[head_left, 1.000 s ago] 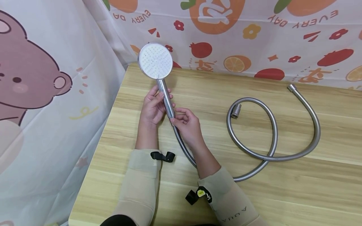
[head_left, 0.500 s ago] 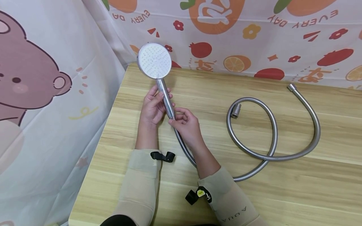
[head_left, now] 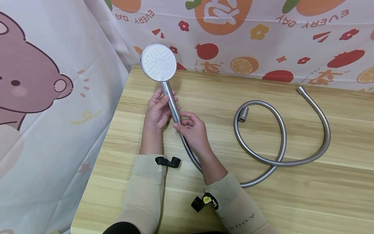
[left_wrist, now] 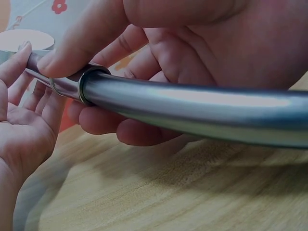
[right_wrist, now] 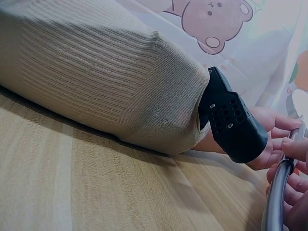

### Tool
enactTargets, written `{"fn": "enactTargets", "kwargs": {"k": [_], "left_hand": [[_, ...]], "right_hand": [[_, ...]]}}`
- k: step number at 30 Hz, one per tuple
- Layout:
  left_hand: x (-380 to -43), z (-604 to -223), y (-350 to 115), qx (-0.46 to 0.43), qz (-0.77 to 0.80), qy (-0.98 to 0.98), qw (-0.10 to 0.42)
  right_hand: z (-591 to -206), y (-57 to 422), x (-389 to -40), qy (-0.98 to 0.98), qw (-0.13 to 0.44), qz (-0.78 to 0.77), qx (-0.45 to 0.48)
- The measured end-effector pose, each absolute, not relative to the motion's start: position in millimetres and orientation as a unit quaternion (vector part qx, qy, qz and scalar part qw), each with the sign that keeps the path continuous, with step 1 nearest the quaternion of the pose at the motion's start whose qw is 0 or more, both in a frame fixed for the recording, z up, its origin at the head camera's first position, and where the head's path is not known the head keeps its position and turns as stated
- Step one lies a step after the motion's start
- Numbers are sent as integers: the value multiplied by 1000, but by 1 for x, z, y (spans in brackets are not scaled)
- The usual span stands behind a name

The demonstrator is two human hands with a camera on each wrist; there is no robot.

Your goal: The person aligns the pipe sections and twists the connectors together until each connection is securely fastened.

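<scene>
In the head view a chrome hand shower with a round white spray face (head_left: 158, 62) tilts up over the table's back left. My left hand (head_left: 156, 112) holds its handle (head_left: 171, 101), thumb on top and fingers behind. At the handle's lower end, my right hand (head_left: 193, 130) pinches the joint with the grey metal hose (head_left: 191, 154), thumb in front. The left wrist view shows the right thumb on the metal collar (left_wrist: 67, 86) just above the hose's ringed end (left_wrist: 91, 83). From there the hose passes under the right forearm.
On the wooden table (head_left: 292, 201) the hose makes a large loop to the right, its free end fitting (head_left: 301, 90) near the back edge. A small metal connector (head_left: 243, 114) lies inside the loop. Printed cloths (head_left: 222, 19) hang behind and at left. Black mounts (head_left: 168, 162) sit on both cuffs.
The right thumb has slid slightly left across the joint at the handle's base. The shower face has shifted a little left; the left hand keeps its grip. The hose loop stays put.
</scene>
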State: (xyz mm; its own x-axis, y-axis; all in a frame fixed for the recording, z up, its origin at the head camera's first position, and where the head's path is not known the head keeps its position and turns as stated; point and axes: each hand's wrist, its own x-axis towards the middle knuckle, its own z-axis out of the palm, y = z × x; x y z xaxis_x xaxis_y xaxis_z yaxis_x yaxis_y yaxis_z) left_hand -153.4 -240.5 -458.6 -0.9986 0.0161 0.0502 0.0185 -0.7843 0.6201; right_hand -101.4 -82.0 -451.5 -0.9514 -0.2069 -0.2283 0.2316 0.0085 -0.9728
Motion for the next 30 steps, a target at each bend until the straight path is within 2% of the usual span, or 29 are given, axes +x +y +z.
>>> {"fn": "enactTargets", "kwargs": {"k": [26,30], "left_hand": [[-152,-455,-241,-51,-941,-333,-9],[-152,-456,-241,-49,-942,-331,-4]], "right_hand": [[-446,-80,-100,595,214,-774,-14],[-446,-81,-101,615,204,-762,-8]]}}
